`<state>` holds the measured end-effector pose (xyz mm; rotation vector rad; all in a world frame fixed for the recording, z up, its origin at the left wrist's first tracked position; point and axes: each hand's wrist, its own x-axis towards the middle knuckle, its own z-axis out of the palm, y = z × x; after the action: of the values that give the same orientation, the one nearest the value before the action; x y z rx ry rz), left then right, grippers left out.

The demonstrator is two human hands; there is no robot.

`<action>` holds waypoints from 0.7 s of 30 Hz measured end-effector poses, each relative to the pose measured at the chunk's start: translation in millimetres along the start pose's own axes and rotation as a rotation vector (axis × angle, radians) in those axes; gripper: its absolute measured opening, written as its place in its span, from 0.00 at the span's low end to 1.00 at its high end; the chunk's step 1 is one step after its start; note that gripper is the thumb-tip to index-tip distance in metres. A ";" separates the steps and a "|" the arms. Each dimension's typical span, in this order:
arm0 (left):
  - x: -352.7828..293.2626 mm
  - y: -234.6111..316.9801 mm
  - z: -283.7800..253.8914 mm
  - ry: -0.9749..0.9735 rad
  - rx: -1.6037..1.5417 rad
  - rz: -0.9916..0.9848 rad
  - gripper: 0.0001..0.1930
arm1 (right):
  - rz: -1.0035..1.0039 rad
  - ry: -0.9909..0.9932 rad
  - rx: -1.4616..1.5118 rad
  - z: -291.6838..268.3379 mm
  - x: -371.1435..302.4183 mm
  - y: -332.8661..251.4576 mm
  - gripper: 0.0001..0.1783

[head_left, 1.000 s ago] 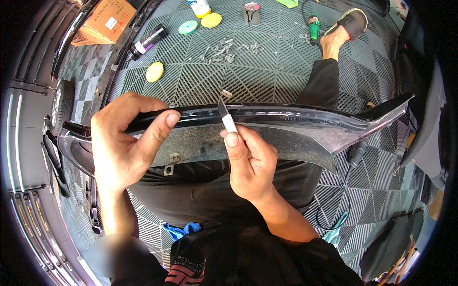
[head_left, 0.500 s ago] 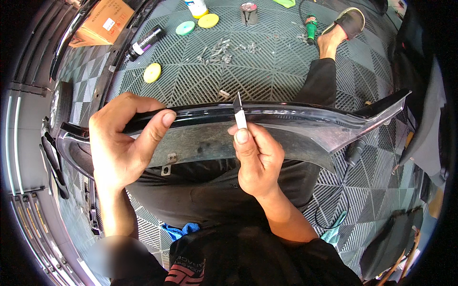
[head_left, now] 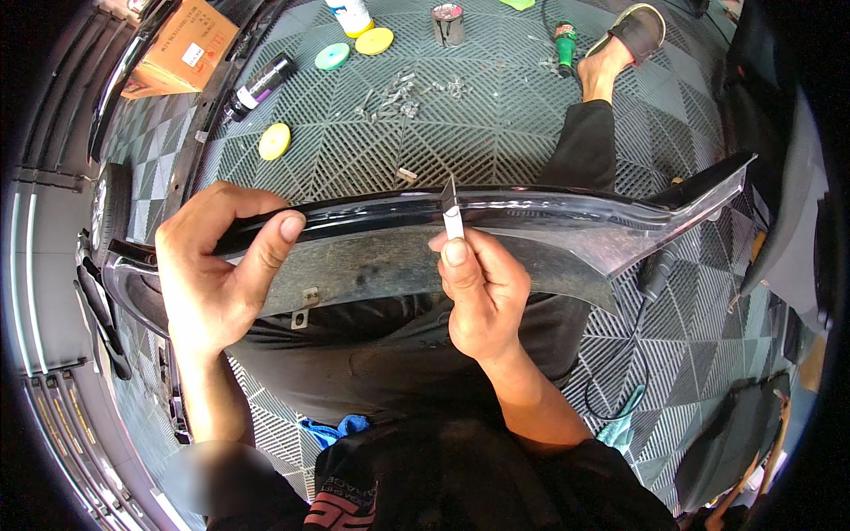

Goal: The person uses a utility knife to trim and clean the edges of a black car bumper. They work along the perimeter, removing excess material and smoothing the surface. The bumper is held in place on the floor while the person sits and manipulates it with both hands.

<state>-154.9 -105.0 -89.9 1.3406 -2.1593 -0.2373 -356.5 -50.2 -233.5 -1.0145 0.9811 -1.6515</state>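
Note:
A long, glossy black car trim piece lies across my lap, its dull grey inner side turned toward me. My left hand grips its upper edge left of the middle, thumb on the near side and fingers curled over the far side. Between thumb and fingers, my right hand pinches a small blade with a white grip. The pointed blade stands upright against the glossy edge, its tip rising past it. Whether it cuts into the surface I cannot tell. A metal bracket hangs from the lower rim.
Dark shavings litter the tiled floor beyond the trim. Around them are a yellow pad, a black bottle, a tin, a green bottle and a cardboard box. My sandalled foot rests far right; a blue cloth lies near me.
The blade in my right hand has moved slightly right along the trim's edge. My left hand has shifted a little left, still gripping. The whole view has shifted slightly.

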 end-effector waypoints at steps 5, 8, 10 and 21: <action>-2.0 0.6 0.6 -0.003 -0.013 -0.030 0.10 | 0.035 0.011 0.036 -10.1 -1.0 2.0 0.13; -1.0 1.3 1.5 -0.006 -0.009 -0.013 0.10 | 0.047 0.016 0.041 -16.5 -0.5 2.3 0.13; -1.2 0.8 1.0 -0.009 -0.009 -0.011 0.10 | 0.045 0.024 0.072 -18.7 -0.4 1.9 0.13; -1.1 -0.9 -1.1 -0.027 0.026 0.007 0.11 | 0.062 0.047 0.093 -29.1 -0.1 2.2 0.14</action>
<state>-153.3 -104.4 -89.8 1.3510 -2.1965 -0.2261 -382.8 -46.2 -245.3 -0.8793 0.9483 -1.6603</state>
